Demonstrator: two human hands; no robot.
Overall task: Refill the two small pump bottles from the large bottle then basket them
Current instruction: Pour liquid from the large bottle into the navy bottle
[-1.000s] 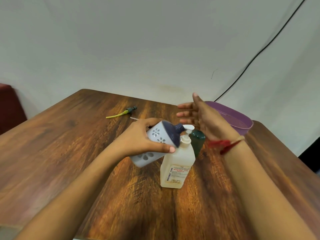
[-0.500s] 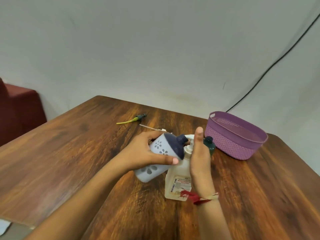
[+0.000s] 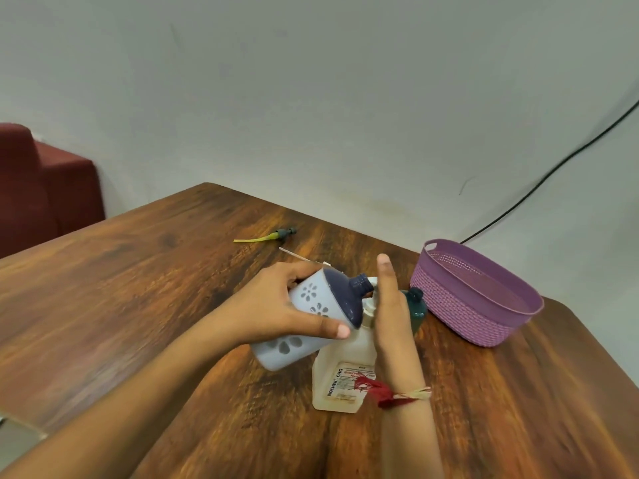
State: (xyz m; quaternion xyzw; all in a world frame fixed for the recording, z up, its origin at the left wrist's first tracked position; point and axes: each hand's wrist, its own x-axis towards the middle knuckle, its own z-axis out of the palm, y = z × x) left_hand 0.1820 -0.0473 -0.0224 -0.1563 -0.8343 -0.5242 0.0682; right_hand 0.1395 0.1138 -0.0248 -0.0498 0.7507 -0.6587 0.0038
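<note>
The left hand (image 3: 276, 312) grips the flowered small bottle (image 3: 306, 295), tilted at the large bottle (image 3: 342, 371) on the worktop (image 3: 138, 305). The right hand (image 3: 390, 316) lies flat-fingered on its pump. Filling looks barely begun, and the green bottle (image 3: 416, 305) and basket (image 3: 460, 305) wait.

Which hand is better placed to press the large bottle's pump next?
Right. The right hand, fingers straight, rests against the pump of the large bottle, free to press. The left hand grips the tilted flowered bottle, its open neck at the spout.
</note>
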